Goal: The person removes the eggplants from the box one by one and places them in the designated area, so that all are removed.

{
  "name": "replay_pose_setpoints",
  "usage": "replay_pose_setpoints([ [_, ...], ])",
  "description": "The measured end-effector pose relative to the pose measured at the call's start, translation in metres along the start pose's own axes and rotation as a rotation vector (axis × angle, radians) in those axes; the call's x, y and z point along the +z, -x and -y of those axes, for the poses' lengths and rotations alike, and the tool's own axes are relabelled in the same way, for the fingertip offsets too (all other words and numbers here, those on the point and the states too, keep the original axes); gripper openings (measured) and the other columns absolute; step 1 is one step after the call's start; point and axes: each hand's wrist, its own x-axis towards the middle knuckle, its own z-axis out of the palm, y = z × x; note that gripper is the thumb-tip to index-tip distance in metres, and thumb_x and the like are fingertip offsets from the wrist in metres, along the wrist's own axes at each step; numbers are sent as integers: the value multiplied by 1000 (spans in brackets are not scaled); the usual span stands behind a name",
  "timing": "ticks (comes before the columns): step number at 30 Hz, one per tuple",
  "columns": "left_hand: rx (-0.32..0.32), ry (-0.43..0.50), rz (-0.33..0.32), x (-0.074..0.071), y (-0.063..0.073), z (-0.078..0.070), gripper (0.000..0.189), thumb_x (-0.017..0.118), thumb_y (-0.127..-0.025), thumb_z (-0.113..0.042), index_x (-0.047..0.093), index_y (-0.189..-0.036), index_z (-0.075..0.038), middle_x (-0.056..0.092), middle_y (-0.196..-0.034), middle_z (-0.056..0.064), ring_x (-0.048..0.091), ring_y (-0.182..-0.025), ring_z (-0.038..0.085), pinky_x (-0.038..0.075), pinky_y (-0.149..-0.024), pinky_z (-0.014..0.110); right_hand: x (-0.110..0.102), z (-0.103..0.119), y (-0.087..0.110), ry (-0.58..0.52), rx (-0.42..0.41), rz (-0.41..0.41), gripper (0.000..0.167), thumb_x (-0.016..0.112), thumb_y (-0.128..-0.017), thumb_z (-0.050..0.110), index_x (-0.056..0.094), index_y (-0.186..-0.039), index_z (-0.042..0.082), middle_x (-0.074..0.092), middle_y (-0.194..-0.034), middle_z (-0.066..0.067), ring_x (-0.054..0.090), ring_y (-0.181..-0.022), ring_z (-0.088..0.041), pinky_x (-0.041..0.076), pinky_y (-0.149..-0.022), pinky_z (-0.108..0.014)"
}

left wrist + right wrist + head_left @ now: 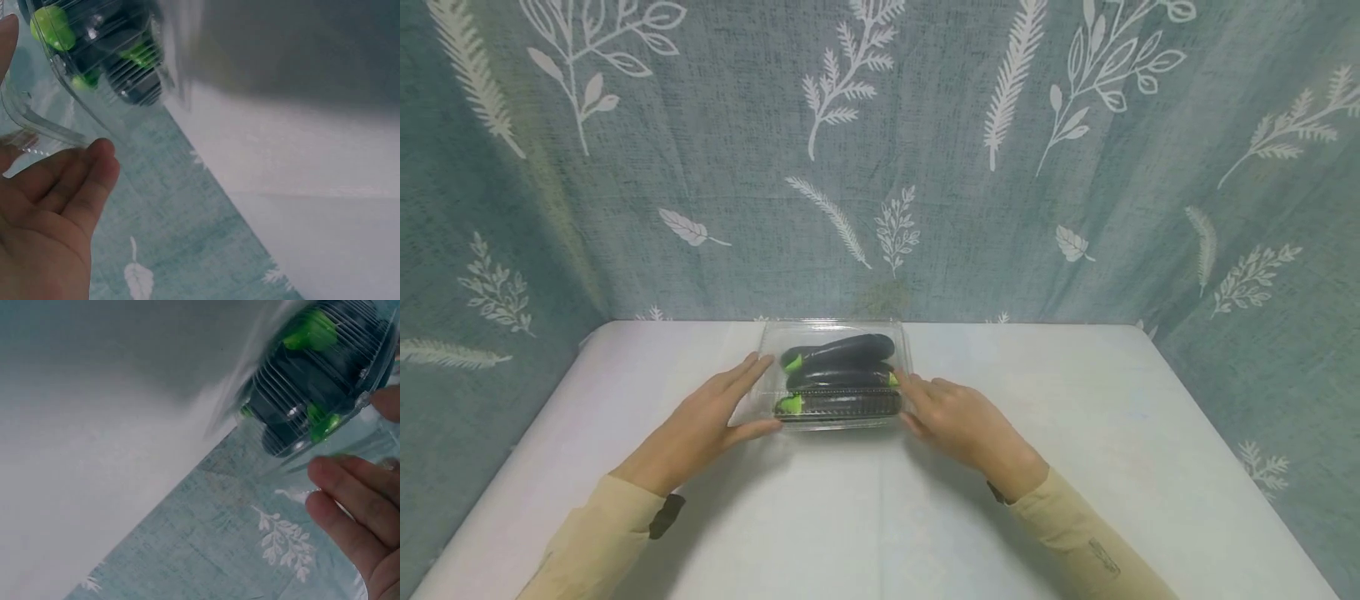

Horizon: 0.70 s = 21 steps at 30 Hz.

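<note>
A clear plastic clamshell container (835, 424) stands near the back of the white table, with several dark eggplants (846, 350) with bright green caps lying in it. My left hand (718, 408) holds its left side, thumb at the front corner and fingers spread along the edge. At the right side, my right hand (951, 412) grips the edge with bent fingers. In the left wrist view, the clear rim (50, 128) runs between thumb and fingertips. The right wrist view shows the fingertips right at the ribbed container (284, 400), with green caps visible through its wall.
The white table (880, 517) reaches back to a blue-green curtain (737, 167) with white leaf prints, which also hangs along both sides. Beige sleeves (595, 533) cover the forearms, and a dark band (666, 515) shows at the left wrist.
</note>
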Motion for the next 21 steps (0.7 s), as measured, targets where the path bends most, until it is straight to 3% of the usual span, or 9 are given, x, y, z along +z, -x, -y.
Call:
replay_pose_setpoints([
  [5, -79, 8, 24, -5, 1, 5, 93, 75, -90, -49, 29, -161, -11, 44, -155, 18, 45, -137, 41, 37, -110, 60, -1, -5, 6, -41, 127, -18, 71, 82, -85, 32, 53, -141, 1, 74, -91, -9, 71, -76, -23, 60, -69, -37],
  [9, -103, -8, 21, -8, 0, 9, 93, 75, -90, -47, 28, -161, -12, 46, -153, 20, 46, -136, 43, 37, -109, 62, -2, -10, 9, -136, 221, -57, 65, 82, -85, 29, 56, -139, 5, 74, -105, -10, 72, -86, -26, 60, -74, -39],
  [12, -110, -29, 5, -10, -2, 11, 88, 73, -93, -43, 27, -162, -12, 47, -152, 21, 46, -136, 44, 37, -109, 61, 0, -14, 9, -189, 251, -108, 50, 80, -87, 21, 61, -131, 5, 73, -114, -9, 72, -94, -25, 60, -80, -39],
  [15, -132, -37, -4, -12, -5, 13, 81, 68, -98, -43, 27, -162, -12, 47, -152, 21, 45, -137, 43, 36, -110, 61, 2, -20, 7, -226, 272, -156, 39, 76, -89, 14, 65, -125, 5, 73, -110, -8, 72, -94, -23, 60, -80, -38],
  [21, -196, -18, 33, -16, -12, 18, 77, 58, -102, -50, 27, -162, -13, 43, -156, 19, 39, -141, 43, 32, -113, 62, 10, -35, 0, -294, 286, -179, 35, 73, -92, 8, 65, -126, 6, 72, -114, -5, 71, -93, -21, 59, -77, -38],
])
